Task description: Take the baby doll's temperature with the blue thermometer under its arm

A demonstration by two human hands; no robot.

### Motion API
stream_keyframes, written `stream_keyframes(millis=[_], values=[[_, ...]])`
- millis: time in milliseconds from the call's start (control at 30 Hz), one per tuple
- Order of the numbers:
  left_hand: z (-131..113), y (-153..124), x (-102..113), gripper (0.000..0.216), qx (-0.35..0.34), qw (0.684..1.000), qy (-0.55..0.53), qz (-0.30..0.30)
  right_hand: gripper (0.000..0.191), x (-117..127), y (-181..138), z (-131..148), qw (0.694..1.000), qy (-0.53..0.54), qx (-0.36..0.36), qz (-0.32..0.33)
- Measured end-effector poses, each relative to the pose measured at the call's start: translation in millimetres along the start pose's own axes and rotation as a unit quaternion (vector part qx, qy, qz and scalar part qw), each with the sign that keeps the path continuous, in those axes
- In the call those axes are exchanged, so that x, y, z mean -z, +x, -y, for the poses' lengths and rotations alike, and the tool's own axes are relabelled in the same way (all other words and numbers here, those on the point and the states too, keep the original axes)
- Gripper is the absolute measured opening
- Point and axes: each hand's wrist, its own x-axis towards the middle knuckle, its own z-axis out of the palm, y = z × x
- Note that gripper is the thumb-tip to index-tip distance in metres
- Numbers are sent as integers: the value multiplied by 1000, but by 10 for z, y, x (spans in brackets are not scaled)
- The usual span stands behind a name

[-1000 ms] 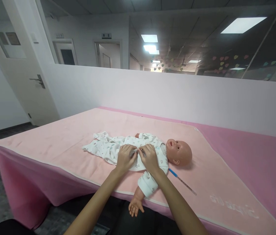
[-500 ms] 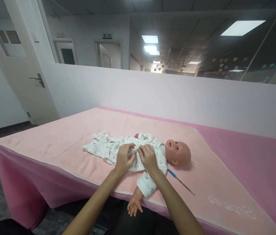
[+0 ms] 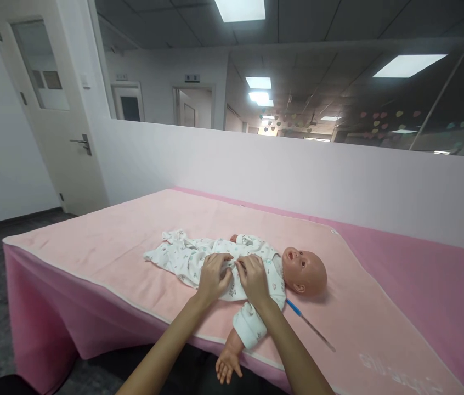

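Observation:
A baby doll (image 3: 306,271) lies on its back on the pink cloth, its head to the right and one arm hanging past the near edge. It wears a white printed romper (image 3: 191,249). My left hand (image 3: 214,277) rests on the middle of the romper's front, its fingers bent around a bit of the fabric. Beside it my right hand (image 3: 253,277) pinches the same front with thumb and fingertips. The two hands are close together, and the fold between them is partly hidden by the fingers.
A thin rod with a blue handle (image 3: 293,307), possibly a thermometer, lies near the doll's shoulder. The pale pink cloth (image 3: 112,247) covers the table over a darker pink one (image 3: 433,274). A low white wall (image 3: 256,170) with glass above stands behind; a door (image 3: 51,137) is at left.
The whole view has tilted up a little, so the table and doll appear lower. Both hands stay at the romper's front, with only slight finger movement.

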Motion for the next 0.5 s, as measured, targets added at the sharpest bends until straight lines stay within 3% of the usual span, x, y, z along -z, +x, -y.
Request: stream_keyframes(millis=[500], values=[[34, -26, -46, 19, 3, 1000, -16, -3, 15, -11, -4, -9, 1000, -12, 3, 12]])
